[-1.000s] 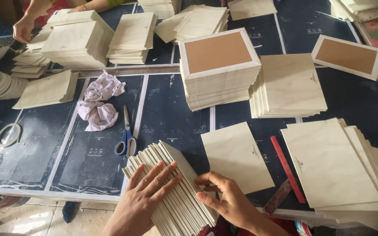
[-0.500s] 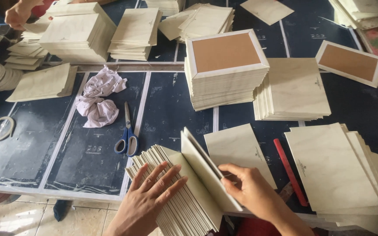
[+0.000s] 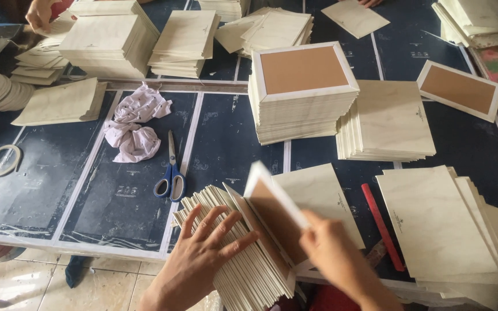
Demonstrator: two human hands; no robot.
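Pressing down on the fanned stack of cards (image 3: 237,253) at the desk's (image 3: 87,190) near edge, the left hand (image 3: 203,259) lies flat, fingers spread – the right hand (image 3: 332,253) pinches one card (image 3: 272,210), brown face showing, tilted up from the stack – blue scissors (image 3: 170,173) lie just left

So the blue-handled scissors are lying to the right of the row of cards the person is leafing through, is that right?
Not quite. The head view shows the blue-handled scissors lying to the left of the row of cards, up beside the crumpled white cloth. The left hand presses the cards while the right hand lifts one out.
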